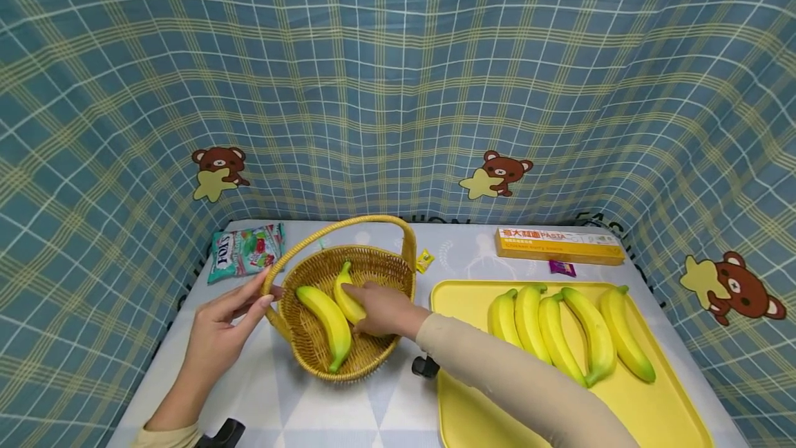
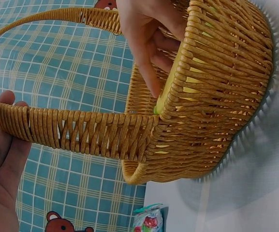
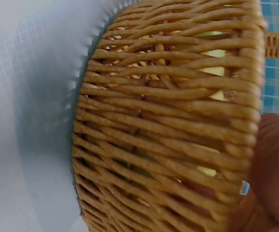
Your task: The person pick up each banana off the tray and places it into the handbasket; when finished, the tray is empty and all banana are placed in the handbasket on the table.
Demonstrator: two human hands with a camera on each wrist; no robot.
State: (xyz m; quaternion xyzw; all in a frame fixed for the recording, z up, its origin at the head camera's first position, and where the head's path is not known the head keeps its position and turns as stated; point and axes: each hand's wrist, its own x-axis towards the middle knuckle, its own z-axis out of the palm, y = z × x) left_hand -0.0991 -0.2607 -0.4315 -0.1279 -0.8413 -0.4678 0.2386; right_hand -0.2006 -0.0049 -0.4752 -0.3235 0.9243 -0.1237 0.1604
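A brown wicker basket [image 1: 305,355] with a tall arched handle stands left of the middle of the table. My left hand [image 1: 218,327] holds the handle's left side between thumb and fingers, also seen as the hand [image 2: 4,169] in the left wrist view. Two bananas lie inside: the nearer banana [image 1: 326,323] rests along the left, and a second banana [image 1: 344,289] lies beside it. Reaching over the rim, my right hand [image 1: 385,308] grips that second banana, whose lower part it covers. The right wrist view shows mostly the basket's woven side [image 3: 168,111].
A yellow tray [image 1: 460,372] at right bears several bananas [image 1: 575,330], partly behind my right forearm. Behind it are a pasta box [image 1: 560,246] and a purple wrapped sweet [image 1: 562,268]. A yellow sweet [image 1: 424,260] lies beside the basket; a green candy bag [image 1: 245,252] lies back left.
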